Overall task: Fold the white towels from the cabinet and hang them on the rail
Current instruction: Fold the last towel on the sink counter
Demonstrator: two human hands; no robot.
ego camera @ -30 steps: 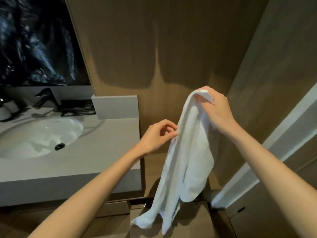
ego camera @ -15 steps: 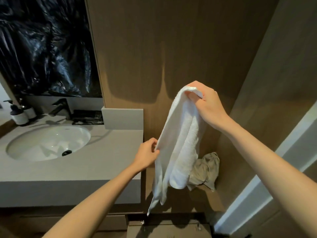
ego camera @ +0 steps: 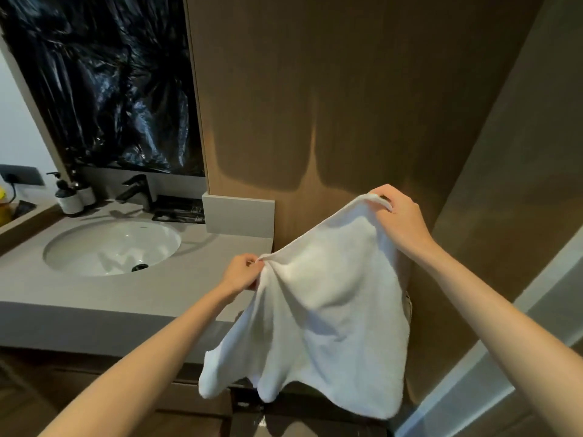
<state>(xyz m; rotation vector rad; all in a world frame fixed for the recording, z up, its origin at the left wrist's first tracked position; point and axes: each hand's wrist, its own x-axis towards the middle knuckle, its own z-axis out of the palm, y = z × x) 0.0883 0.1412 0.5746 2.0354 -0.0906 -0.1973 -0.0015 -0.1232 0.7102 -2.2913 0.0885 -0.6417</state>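
So, head view, the only one here: the white towel (ego camera: 328,310) is up in the air, spread between both hands in front of the wood panel wall (ego camera: 347,105), just right of the grey countertop (ego camera: 126,291). The right hand (ego camera: 399,220) grips the upper corner with its fingers curled over the edge, and it sits higher up. The left hand (ego camera: 241,274) pinches the other top corner lower down, thumb and fingers bunched tight on the fabric by the counter's end. The top edge slants between them and the rest hangs loose, with a wavy bottom. Off to the left there's a white sink (ego camera: 104,247), a dark faucet (ego camera: 135,190) behind it, pump bottles (ego camera: 67,197), and a crinkly black plastic sheet (ego camera: 110,83) above.
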